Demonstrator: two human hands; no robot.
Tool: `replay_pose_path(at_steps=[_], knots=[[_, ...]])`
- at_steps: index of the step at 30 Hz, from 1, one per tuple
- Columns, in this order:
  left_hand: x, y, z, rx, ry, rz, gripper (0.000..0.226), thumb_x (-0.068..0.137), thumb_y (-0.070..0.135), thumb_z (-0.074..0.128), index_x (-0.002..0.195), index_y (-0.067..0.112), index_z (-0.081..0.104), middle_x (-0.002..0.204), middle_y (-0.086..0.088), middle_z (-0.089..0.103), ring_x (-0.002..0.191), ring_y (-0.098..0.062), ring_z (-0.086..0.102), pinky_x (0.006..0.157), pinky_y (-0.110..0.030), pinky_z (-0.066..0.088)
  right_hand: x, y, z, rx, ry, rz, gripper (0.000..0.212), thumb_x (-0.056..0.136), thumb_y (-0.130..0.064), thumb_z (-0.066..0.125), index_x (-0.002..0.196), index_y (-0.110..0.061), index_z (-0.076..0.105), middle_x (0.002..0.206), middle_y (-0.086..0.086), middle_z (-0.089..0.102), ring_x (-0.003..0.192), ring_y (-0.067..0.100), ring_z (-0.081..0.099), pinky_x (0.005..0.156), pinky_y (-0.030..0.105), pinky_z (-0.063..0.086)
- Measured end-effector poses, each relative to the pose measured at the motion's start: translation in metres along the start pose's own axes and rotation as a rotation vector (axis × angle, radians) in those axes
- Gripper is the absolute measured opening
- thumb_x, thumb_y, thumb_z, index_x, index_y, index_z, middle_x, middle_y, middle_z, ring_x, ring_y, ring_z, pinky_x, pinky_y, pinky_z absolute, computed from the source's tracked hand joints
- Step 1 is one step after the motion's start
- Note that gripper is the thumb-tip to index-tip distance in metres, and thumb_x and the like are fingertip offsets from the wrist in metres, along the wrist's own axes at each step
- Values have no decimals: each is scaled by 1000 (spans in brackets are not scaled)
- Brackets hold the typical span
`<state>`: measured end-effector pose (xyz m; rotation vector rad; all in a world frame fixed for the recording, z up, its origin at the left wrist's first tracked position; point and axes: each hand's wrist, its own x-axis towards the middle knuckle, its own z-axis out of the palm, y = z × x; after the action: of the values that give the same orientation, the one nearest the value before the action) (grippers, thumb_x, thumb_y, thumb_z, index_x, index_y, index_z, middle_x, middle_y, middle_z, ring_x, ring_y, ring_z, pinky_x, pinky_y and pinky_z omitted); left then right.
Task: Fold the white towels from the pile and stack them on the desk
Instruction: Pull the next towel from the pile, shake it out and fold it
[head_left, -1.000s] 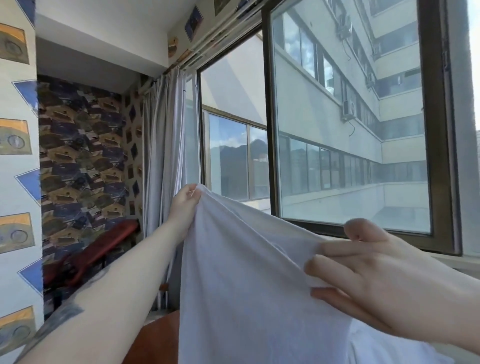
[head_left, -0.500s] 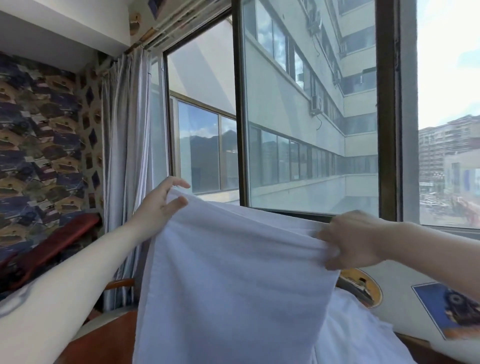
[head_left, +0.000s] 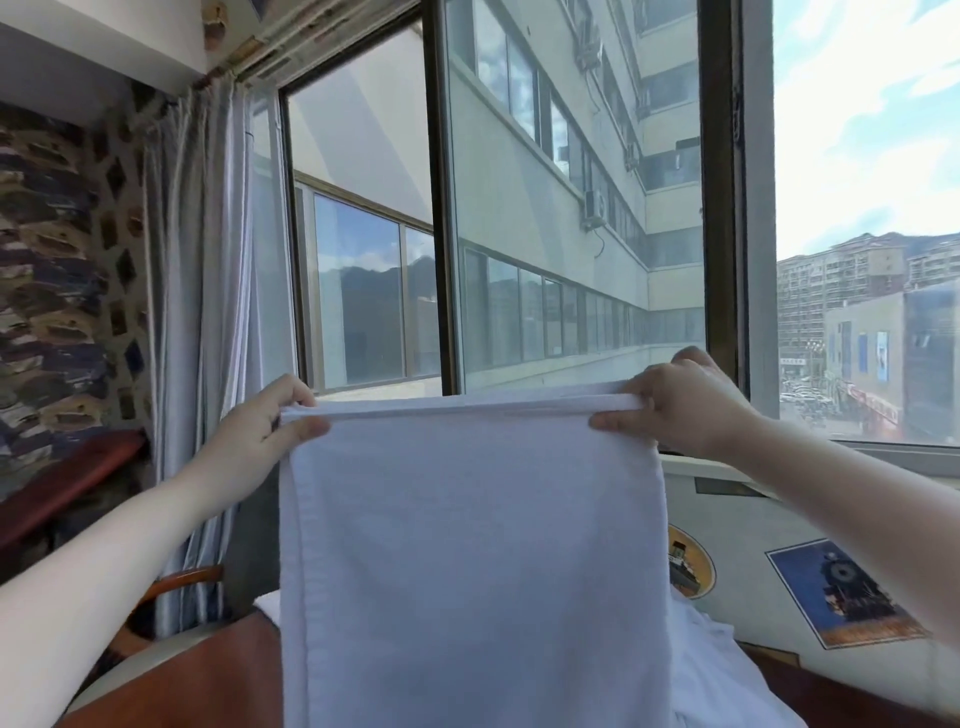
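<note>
A white towel (head_left: 472, 561) hangs in front of me, its top edge stretched level and doubled over. My left hand (head_left: 265, 423) pinches the towel's upper left corner between thumb and fingers. My right hand (head_left: 675, 408) pinches the upper right corner the same way. The towel's lower part runs out of the frame at the bottom. Behind it, more white towels (head_left: 727, 675) lie in a pile on the reddish-brown desk (head_left: 208, 675), mostly hidden by the hanging towel.
A large window (head_left: 571, 208) fills the wall ahead, with a grey curtain (head_left: 202, 312) at its left. A wooden chair arm (head_left: 176, 579) shows at the desk's left. Train pictures (head_left: 841, 592) hang on the wall below the sill at right.
Both hands have drawn apart and levelled, pulling the towel's top edge taut and straight. The right hand shifted to the right corner. The view turned right.
</note>
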<state>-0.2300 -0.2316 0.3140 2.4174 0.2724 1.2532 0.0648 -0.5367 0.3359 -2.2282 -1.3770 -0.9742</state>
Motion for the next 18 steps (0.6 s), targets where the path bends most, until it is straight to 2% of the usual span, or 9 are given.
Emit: replay_pose_path(at_steps=[2,4,7,9,11,12,14,16,18], knots=[[-1,-2,1,11,-34,-22,29,82,47,62,86,19,52,66,9,58,62,-10,53,61,-31,38,-2,6,1,-46,35,-27,84,64,-91,31,98,-27,74,83,-5,67,92,23,42,85,30,21],[-1,-4,2,37,-56,-29,28,80,47,62,86,21,53,63,16,59,55,-1,50,59,-30,36,-6,12,1,-73,68,-75,84,67,-90,25,101,-29,72,82,-6,65,87,23,47,87,30,23],[1,-7,-1,94,-95,-6,22,80,50,62,82,30,53,68,12,59,56,-6,50,59,-29,35,-9,22,-3,-69,21,-131,75,71,-92,19,84,-31,61,67,-11,59,78,23,48,82,32,32],[3,-6,-4,105,-116,2,21,81,52,61,81,32,53,74,6,60,67,-15,55,62,-31,37,-10,27,-5,3,1,-130,60,75,-88,28,75,-32,52,58,-14,51,75,22,45,78,34,34],[8,-5,-7,92,-120,-4,29,84,53,63,85,25,55,77,-1,61,75,-25,58,65,-32,39,-8,29,-10,93,-25,-129,43,79,-80,40,71,-39,48,56,-12,50,73,20,43,85,40,41],[11,-3,-9,94,-127,-4,34,85,54,64,85,22,55,78,-4,61,76,-26,58,65,-32,39,-6,30,-13,120,-48,-130,36,79,-77,44,70,-43,47,59,-10,51,73,20,43,89,44,41],[19,2,-15,102,-148,-3,37,83,55,62,85,19,55,75,-2,61,70,-16,56,64,-31,38,-1,28,-21,135,-57,-129,30,76,-77,47,73,-48,53,62,-6,56,74,23,45,95,43,37],[28,8,-22,99,-143,8,34,82,51,63,84,18,54,71,3,57,63,-4,51,62,-30,37,4,24,-32,278,-96,-143,42,71,-72,58,73,-32,69,62,3,58,72,24,50,90,36,37],[38,9,-27,65,-83,12,30,88,40,68,85,14,54,72,4,55,60,-1,48,61,-29,36,5,17,-43,506,-179,-201,44,70,-58,72,60,-15,67,63,4,55,70,17,54,78,31,40]])
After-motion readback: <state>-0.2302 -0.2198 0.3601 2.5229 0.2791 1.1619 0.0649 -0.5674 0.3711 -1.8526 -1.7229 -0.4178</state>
